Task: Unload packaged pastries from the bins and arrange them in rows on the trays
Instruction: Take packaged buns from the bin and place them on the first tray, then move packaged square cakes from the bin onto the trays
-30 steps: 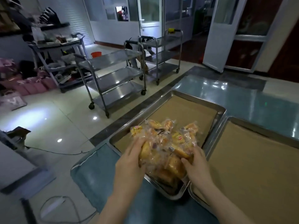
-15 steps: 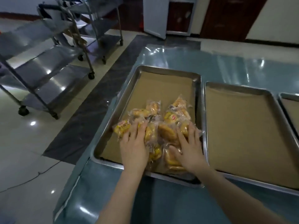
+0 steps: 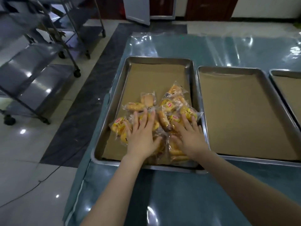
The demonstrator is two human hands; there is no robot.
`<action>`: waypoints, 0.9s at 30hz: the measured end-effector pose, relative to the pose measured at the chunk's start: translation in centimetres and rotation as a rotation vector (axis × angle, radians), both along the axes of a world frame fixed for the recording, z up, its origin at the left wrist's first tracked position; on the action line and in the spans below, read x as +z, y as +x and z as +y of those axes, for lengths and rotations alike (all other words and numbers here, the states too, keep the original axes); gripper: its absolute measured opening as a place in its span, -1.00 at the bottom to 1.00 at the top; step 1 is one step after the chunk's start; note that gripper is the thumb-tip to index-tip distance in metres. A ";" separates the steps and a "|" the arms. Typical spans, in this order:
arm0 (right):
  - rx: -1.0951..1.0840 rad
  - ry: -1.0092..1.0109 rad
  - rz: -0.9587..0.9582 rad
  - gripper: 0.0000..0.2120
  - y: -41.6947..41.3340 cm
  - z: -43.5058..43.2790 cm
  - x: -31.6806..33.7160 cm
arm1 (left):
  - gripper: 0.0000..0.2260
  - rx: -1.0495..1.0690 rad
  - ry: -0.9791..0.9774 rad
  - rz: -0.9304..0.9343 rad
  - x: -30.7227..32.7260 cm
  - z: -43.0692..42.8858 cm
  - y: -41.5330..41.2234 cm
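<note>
A loose pile of packaged pastries [image 3: 169, 106] in clear wrappers lies in the near half of the left steel tray [image 3: 123, 74], which is lined with brown paper. My left hand [image 3: 142, 136] rests flat on the left side of the pile, fingers spread. My right hand [image 3: 189, 136] lies flat on the right side of the pile, fingers apart. Neither hand grips a pack. Packs under the palms are hidden.
A second paper-lined tray [image 3: 244, 115] sits right of the first, and a third tray [image 3: 288, 85] shows at the right edge. All stand on a plastic-covered blue table [image 3: 179, 201]. Steel wheeled carts [image 3: 32, 62] stand on the tiled floor to the left.
The bundle I carried in both hands has been set down in the left tray and spread out. Both hands went from gripping it to lying flat on it. The camera tilted downward.
</note>
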State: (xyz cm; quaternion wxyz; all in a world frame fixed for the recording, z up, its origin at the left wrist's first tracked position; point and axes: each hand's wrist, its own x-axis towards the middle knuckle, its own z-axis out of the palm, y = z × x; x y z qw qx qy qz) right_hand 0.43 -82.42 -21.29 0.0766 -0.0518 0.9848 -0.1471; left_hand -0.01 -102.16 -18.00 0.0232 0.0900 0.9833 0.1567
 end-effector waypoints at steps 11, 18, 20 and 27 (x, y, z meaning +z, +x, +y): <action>0.101 -0.251 0.143 -0.55 3.3 10.7 7.4 | -0.33 -0.215 0.111 0.209 4.3 11.0 6.0; 0.183 -0.219 0.260 -0.65 9.8 28.4 10.1 | -0.37 -0.226 0.063 0.251 4.9 26.7 10.2; 0.178 -0.201 0.261 -0.67 11.4 33.2 11.1 | -0.41 -0.252 0.056 0.275 6.5 31.3 11.0; 0.104 -0.262 0.318 -0.59 12.0 45.1 15.5 | -0.53 -0.307 0.068 0.464 13.0 42.4 10.6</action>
